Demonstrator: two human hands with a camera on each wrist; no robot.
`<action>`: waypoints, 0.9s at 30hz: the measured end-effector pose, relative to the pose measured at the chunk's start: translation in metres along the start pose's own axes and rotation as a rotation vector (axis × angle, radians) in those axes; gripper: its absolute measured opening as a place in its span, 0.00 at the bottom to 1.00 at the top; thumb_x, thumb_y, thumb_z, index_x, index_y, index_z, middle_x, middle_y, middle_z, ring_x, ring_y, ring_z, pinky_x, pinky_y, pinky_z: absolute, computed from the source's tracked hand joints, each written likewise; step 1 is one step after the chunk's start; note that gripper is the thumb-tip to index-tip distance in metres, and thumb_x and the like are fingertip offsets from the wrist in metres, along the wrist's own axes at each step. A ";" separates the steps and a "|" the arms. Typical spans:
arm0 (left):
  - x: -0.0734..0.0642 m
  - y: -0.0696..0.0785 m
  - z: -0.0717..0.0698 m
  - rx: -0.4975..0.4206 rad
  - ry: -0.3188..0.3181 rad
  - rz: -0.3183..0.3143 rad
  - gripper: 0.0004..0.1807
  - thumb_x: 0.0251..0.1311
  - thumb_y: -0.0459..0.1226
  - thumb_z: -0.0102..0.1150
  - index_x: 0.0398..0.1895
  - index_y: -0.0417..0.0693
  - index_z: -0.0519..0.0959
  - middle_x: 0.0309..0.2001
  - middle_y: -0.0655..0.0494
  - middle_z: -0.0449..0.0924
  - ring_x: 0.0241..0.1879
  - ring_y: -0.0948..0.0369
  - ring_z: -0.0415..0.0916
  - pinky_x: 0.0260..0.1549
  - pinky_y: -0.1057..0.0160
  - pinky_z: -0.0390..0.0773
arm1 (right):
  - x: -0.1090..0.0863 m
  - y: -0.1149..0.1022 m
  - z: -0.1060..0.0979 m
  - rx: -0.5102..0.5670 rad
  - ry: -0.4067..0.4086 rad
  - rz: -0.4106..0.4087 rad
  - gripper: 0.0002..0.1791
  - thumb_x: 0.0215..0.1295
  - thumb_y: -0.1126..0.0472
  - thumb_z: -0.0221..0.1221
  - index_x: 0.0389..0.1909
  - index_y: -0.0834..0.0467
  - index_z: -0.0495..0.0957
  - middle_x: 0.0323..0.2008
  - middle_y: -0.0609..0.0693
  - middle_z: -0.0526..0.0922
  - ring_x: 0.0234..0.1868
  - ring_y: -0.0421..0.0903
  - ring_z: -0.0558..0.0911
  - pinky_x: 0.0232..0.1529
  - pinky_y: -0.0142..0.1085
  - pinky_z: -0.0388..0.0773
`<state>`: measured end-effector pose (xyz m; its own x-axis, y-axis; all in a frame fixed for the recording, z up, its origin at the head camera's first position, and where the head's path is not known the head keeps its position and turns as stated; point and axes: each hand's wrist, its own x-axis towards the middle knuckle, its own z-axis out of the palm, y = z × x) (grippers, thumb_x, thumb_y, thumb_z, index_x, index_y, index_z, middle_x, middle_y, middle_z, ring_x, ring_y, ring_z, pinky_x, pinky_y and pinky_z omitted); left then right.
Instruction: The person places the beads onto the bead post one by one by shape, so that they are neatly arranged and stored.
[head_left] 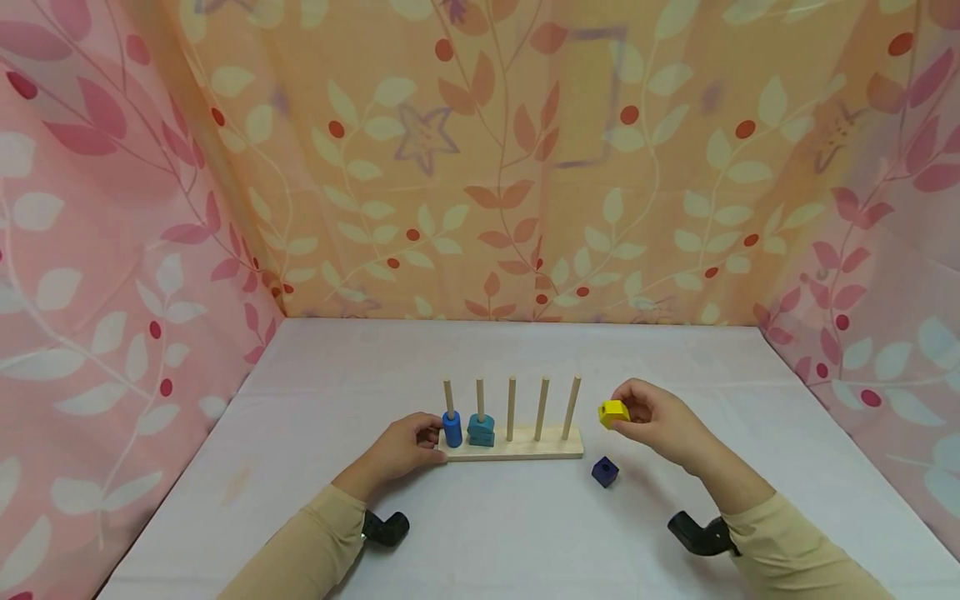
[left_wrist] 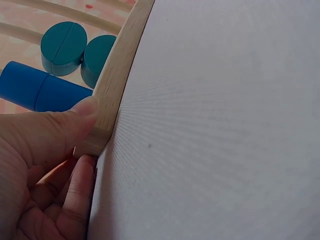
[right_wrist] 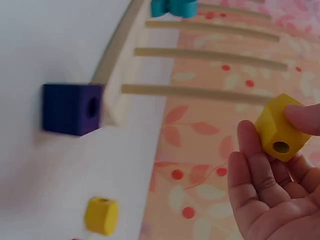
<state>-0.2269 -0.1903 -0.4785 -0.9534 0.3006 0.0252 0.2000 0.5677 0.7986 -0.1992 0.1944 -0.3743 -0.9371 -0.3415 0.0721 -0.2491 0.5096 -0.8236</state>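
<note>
A wooden peg stand with several upright pegs lies on the white table. My left hand grips its left end, the thumb pressed on the wood beside the blue cylinder pieces. Those blue pieces sit on the leftmost peg, and rounded teal pieces sit on the peg beside it. My right hand pinches a yellow block with a hole through it, held up right of the rightmost peg. Below it, a dark purple cube with a hole rests near the stand's right end.
A second yellow block lies on the table in the right wrist view; the right hand hides it in the head view. Three pegs to the right, such as the middle peg, are bare. Patterned cloth walls the back and sides.
</note>
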 end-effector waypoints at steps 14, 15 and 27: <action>0.001 -0.001 0.000 0.019 0.000 0.008 0.23 0.43 0.37 0.71 0.45 0.44 0.76 0.36 0.57 0.75 0.38 0.62 0.72 0.38 0.67 0.74 | 0.023 -0.053 0.023 0.164 -0.009 -0.179 0.17 0.58 0.64 0.60 0.49 0.59 0.73 0.43 0.56 0.76 0.40 0.49 0.77 0.41 0.30 0.76; 0.001 0.000 0.000 0.018 -0.002 0.009 0.23 0.43 0.37 0.71 0.44 0.44 0.76 0.36 0.57 0.75 0.38 0.62 0.72 0.38 0.67 0.74 | 0.025 -0.056 0.026 0.168 -0.016 -0.188 0.16 0.59 0.64 0.60 0.48 0.60 0.73 0.42 0.56 0.76 0.40 0.50 0.77 0.41 0.30 0.76; -0.001 0.002 -0.001 0.031 -0.005 0.021 0.22 0.43 0.36 0.71 0.43 0.45 0.76 0.35 0.57 0.74 0.37 0.62 0.71 0.37 0.68 0.73 | 0.050 -0.080 0.061 0.125 0.044 -0.270 0.13 0.58 0.64 0.60 0.44 0.56 0.72 0.41 0.48 0.76 0.44 0.45 0.77 0.51 0.40 0.72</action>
<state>-0.2256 -0.1901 -0.4761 -0.9478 0.3165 0.0391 0.2273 0.5844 0.7790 -0.2114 0.0883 -0.3397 -0.8514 -0.4156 0.3200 -0.4613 0.3032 -0.8338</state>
